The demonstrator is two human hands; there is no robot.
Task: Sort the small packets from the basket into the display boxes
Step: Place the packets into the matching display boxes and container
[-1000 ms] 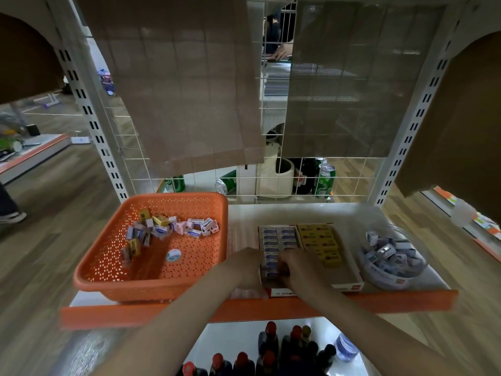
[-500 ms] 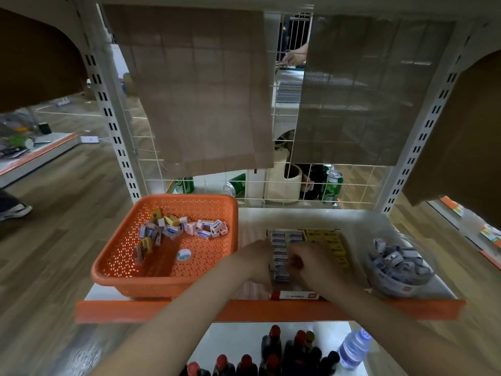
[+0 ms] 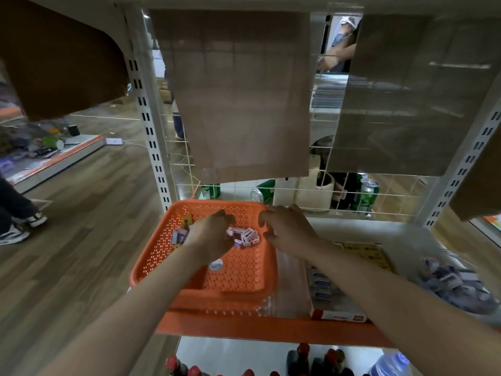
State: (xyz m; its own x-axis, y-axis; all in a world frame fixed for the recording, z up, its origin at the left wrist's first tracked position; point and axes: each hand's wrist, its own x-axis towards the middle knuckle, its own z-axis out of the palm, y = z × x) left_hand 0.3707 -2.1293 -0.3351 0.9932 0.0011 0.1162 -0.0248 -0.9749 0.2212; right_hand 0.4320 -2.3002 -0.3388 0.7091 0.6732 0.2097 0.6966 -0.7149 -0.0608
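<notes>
Orange basket [image 3: 244, 272]; green cans [image 3: 367, 196] behind wire grid [image 3: 298, 189].

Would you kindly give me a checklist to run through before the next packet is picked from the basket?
1. Orange basket stocked: ok, small packets lie piled at its far end.
2. Left hand over the pile: ok, fingers curled down among the packets.
3. Left grip on a packet: cannot tell, fingers hide it.
4. Right hand free: ok, above the basket's right rim, nothing seen in it.
5. Display boxes reachable: ok, right of the basket, partly behind the right forearm.
</notes>
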